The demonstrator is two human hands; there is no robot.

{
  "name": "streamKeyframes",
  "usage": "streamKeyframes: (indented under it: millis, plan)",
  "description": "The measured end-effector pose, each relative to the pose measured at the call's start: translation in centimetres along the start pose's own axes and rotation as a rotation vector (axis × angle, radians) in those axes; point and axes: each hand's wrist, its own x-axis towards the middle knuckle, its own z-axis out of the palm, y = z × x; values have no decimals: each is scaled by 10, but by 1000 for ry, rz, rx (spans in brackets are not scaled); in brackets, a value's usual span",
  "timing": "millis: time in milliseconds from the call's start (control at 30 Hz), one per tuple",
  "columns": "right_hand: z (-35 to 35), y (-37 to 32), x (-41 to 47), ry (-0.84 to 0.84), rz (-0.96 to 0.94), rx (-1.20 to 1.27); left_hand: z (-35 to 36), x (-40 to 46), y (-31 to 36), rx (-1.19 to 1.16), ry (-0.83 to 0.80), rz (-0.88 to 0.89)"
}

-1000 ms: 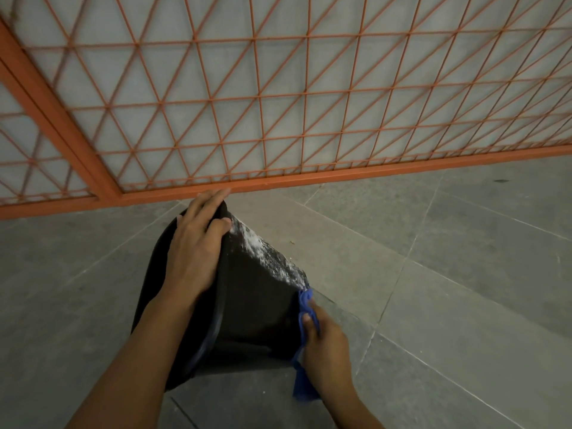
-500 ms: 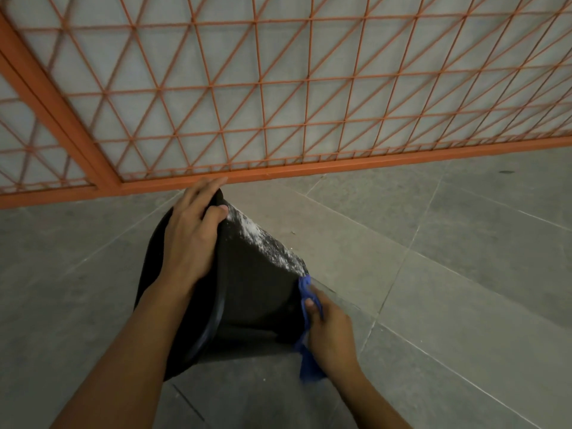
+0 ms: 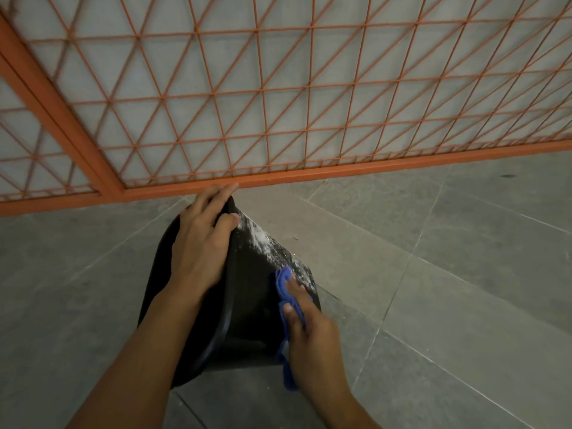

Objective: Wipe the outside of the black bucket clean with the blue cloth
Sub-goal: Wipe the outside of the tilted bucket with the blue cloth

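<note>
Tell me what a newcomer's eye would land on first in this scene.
First, the orange lattice fence filling the top of the view, bright against the grey tiled floor. Next, the black bucket tipped on its side at centre, its upper edge streaked with white residue. The left hand grips the bucket's rim while the right hand presses the blue cloth on its outside.

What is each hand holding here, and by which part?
Left hand grips the black bucket by its far rim. Right hand holds the blue cloth bunched under its fingers, pressed against the bucket's side.
</note>
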Motion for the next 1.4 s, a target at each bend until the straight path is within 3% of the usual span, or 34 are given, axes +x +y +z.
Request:
streamKeyframes:
  millis: [100, 200, 400, 600, 733, 867, 967, 1133, 1400]
  plan:
    - [8, -25, -8, -66, -171, 97, 2, -1, 2, 16, -21, 39]
    - [10, -31, 21, -49, -246, 13, 0, -2, 3, 18, -20, 19]
    - [9, -41, 3, -65, -231, 53, 0, -5, 11, 103, -35, -1]
    - [5, -47, 38, -48, -201, -1, 1, -2, 18, 150, -74, -32]
    - [4, -48, 11, -97, -191, 41, 1, -6, 19, 171, -173, 7]
    - [-1, -38, 34, -33, -126, 62, 6, -6, 22, 228, -265, -16]
    - [-3, -34, 32, 8, -66, 92, 10, -6, 24, 230, -273, -19]
    - [-6, -45, 24, -41, -166, 62, 12, -8, 27, 232, -303, 1]
    - [-4, -50, 26, -17, -125, 66, 10, -7, 27, 196, -285, -12]
